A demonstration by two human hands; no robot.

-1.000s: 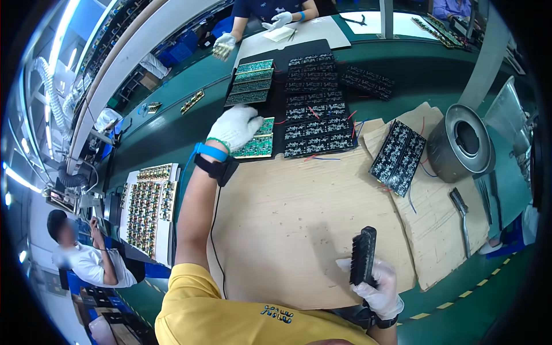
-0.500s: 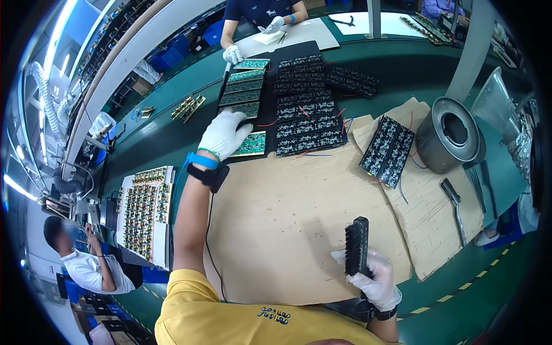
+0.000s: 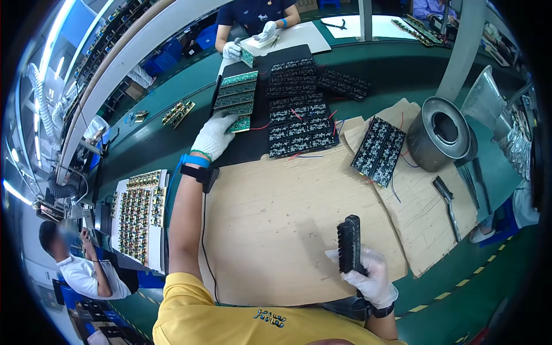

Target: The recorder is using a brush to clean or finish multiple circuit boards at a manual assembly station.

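Reaching for a green circuit board with gloved left hand, fingers closing on its edge.
Right hand gripping black brush above cardboard-covered desk; best lifted by edges, clear of neighbouring boards.

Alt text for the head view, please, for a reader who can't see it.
A person's gloved left hand reaches to a green circuit board at the near end of a row on a black mat, while the gloved right hand holds a black brush above a brown cardboard sheet. Dark boards and a metal pot lie beyond.
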